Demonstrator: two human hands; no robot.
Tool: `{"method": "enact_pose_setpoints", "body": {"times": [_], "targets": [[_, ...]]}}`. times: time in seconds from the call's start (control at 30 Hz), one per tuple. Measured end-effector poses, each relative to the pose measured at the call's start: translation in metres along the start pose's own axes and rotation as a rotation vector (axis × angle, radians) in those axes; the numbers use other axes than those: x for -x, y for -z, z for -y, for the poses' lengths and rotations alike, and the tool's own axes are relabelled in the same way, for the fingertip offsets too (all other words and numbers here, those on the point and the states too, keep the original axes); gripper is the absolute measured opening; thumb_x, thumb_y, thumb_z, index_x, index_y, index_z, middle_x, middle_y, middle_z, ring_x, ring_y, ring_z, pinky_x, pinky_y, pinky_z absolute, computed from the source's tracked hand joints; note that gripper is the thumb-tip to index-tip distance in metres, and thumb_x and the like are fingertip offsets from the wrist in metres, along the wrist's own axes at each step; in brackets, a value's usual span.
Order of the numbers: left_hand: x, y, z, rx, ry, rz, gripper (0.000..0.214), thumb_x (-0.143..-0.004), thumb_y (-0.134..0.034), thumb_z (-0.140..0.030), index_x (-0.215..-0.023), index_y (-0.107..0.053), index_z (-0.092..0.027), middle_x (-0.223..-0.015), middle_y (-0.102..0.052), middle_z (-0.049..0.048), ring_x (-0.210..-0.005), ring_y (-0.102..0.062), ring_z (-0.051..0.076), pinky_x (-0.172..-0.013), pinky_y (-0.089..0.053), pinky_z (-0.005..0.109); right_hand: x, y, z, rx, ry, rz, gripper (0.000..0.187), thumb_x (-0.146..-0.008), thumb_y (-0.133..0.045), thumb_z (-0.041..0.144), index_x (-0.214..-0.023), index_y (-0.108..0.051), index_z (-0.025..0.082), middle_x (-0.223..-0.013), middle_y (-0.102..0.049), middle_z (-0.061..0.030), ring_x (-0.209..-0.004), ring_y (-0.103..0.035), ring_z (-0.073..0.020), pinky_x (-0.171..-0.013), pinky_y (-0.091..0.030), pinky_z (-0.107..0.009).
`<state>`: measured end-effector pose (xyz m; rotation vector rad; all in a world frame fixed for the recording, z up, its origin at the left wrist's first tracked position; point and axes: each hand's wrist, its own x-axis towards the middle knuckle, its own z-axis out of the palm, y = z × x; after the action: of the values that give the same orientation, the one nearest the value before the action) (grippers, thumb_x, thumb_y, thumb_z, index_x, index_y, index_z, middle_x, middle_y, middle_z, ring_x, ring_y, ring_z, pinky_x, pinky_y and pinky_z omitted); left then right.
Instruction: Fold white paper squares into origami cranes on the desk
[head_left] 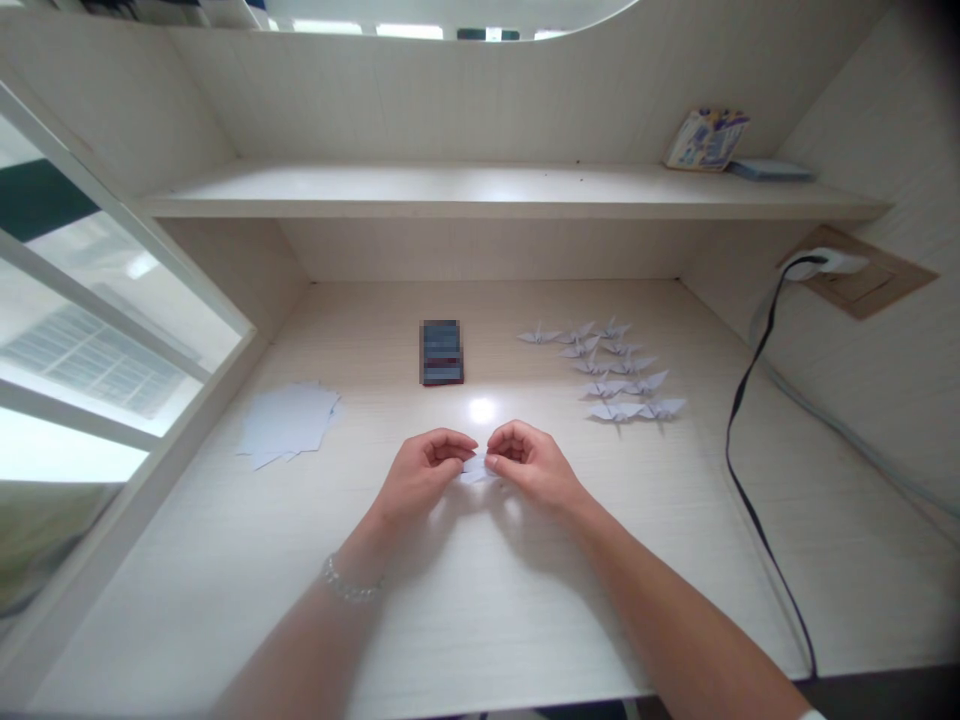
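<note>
A small piece of folded white paper (477, 470) is pinched between my two hands, just above the middle of the desk. My left hand (433, 465), with a beaded bracelet on its wrist, grips the paper's left side between thumb and fingers. My right hand (531, 462) pinches the right side the same way. The fingers hide part of the paper, so its exact folds cannot be made out. To the right, several folded paper cranes (619, 387) stand in loose rows. A stack of white paper sheets (289, 420) lies spread on the left.
A dark phone (442, 352) with a blurred screen lies beyond my hands. A black cable (739, 400) runs from the wall socket (862, 275) down the desk's right side. On the shelf (450, 190) sit a patterned box (706, 140) and a flat blue item (771, 170).
</note>
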<state>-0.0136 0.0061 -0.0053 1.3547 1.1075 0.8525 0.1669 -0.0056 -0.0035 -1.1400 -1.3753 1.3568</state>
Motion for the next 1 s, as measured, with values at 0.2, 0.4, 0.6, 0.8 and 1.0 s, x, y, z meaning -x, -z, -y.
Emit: {"method": "enact_pose_setpoints", "body": {"times": [0.2, 0.4, 0.6, 0.8, 1.0], "targets": [[0.002, -0.007, 0.0, -0.053, -0.076, -0.021, 0.018, -0.074, -0.063, -0.024, -0.089, -0.063, -0.015, -0.087, -0.068, 0.0075, -0.08, -0.064, 0.017, -0.074, -0.05, 0.03, 0.001, -0.001, -0.002, 0.119, 0.028, -0.02, 0.012, -0.074, -0.06, 0.021, -0.086, -0.059, 0.017, -0.079, -0.063, -0.0026, -0.074, -0.059, -0.015, -0.068, -0.046, -0.028], [0.005, -0.012, -0.001, -0.134, -0.143, 0.012, 0.011, -0.077, -0.06, -0.021, -0.087, -0.062, -0.017, -0.085, -0.068, 0.0056, -0.08, -0.063, 0.016, -0.075, -0.049, 0.029, 0.003, -0.004, -0.002, 0.263, 0.004, 0.019, 0.012, -0.072, -0.057, 0.017, -0.084, -0.06, 0.017, -0.077, -0.064, -0.0024, -0.07, -0.058, -0.0145, -0.064, -0.045, -0.026], [0.003, -0.01, 0.002, -0.101, -0.102, 0.014, 0.01, -0.073, -0.063, -0.018, -0.082, -0.06, -0.016, -0.078, -0.067, 0.0046, -0.073, -0.062, 0.015, -0.068, -0.049, 0.027, 0.001, -0.005, 0.002, 0.179, -0.06, 0.049, 0.011, -0.067, -0.055, 0.013, -0.076, -0.06, 0.017, -0.072, -0.061, -0.0002, -0.064, -0.054, -0.0117, -0.058, -0.041, -0.023], [0.004, -0.009, 0.0, -0.094, -0.075, 0.019, 0.01, -0.071, -0.064, -0.018, -0.08, -0.061, -0.015, -0.075, -0.066, 0.0044, -0.07, -0.062, 0.015, -0.066, -0.049, 0.027, 0.001, -0.001, 0.006, 0.145, -0.101, 0.08, 0.015, -0.064, -0.054, 0.011, -0.075, -0.063, 0.015, -0.069, -0.061, -0.0002, -0.061, -0.053, -0.0108, -0.056, -0.039, -0.022], [0.003, -0.006, -0.001, -0.091, -0.067, 0.003, 0.01, -0.07, -0.064, -0.018, -0.079, -0.061, -0.015, -0.075, -0.065, 0.004, -0.071, -0.061, 0.015, -0.066, -0.049, 0.027, 0.001, 0.002, 0.006, 0.106, -0.117, 0.097, 0.021, -0.062, -0.051, 0.009, -0.076, -0.065, 0.015, -0.07, -0.063, -0.0008, -0.062, -0.054, -0.0119, -0.055, -0.038, -0.022]]}}
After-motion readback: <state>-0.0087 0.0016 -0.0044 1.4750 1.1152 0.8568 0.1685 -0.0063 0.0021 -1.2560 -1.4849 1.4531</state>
